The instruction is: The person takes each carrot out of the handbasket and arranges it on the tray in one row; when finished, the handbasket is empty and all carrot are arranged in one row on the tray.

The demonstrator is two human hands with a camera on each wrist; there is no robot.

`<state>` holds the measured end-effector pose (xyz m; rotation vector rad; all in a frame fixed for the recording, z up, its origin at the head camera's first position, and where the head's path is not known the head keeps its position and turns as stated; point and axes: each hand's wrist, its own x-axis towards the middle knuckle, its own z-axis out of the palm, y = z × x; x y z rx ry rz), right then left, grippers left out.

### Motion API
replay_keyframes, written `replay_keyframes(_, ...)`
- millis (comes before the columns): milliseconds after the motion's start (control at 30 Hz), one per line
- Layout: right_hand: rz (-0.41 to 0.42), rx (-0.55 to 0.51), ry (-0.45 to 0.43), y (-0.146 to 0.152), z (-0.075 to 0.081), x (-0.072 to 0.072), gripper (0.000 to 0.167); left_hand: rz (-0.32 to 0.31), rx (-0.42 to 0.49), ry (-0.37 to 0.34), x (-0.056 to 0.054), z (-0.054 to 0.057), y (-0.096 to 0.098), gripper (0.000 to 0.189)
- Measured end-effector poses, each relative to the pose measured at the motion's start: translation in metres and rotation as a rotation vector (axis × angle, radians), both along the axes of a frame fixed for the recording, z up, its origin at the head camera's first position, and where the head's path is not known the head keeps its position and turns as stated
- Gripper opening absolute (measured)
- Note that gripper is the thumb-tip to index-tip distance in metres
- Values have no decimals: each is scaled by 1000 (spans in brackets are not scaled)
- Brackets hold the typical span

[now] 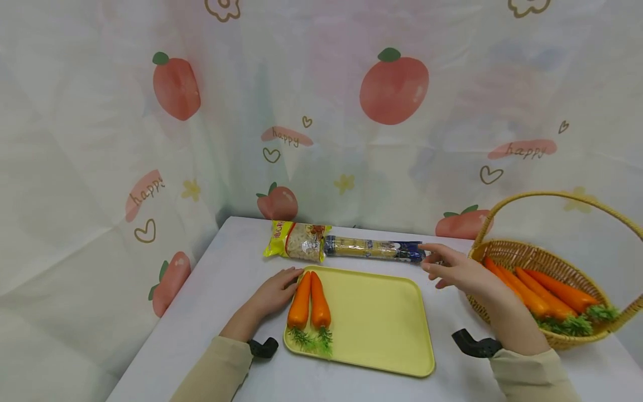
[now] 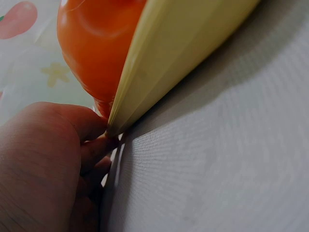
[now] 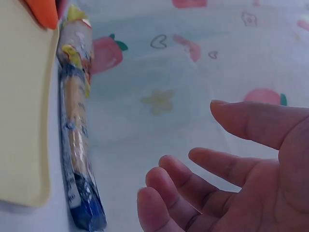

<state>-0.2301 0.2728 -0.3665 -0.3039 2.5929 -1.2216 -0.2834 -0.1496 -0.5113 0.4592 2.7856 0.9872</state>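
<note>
A yellow tray (image 1: pixel 374 321) lies on the table with two orange carrots (image 1: pixel 300 304) side by side along its left edge, green tops toward me. My left hand (image 1: pixel 273 291) is at the tray's left rim near the far corner. In the left wrist view its thumb and fingers (image 2: pixel 94 152) pinch that rim, close to a carrot (image 2: pixel 99 43). My right hand (image 1: pixel 464 271) is raised between the tray and the wicker basket (image 1: pixel 540 251), holding nothing. Its fingers (image 3: pixel 224 164) are spread and loosely bent in the right wrist view. Several more carrots (image 1: pixel 557 290) lie in the basket.
Behind the tray lie a yellow-and-clear food bag (image 1: pixel 301 241) and a long pack of what looks like noodles (image 1: pixel 369 248). The basket's tall handle (image 1: pixel 552 194) arches at the right. A fruit-printed curtain (image 1: pixel 321 84) closes off the back and left.
</note>
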Motion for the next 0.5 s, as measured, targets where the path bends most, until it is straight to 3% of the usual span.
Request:
replay_keyframes(267,-77,59,28,71,9,7,73,-1,13,-13,1,1,0,46)
replay_keyframes(500,-100,101,-10,120,2,2,73,0,5,-11,0,2,0,46)
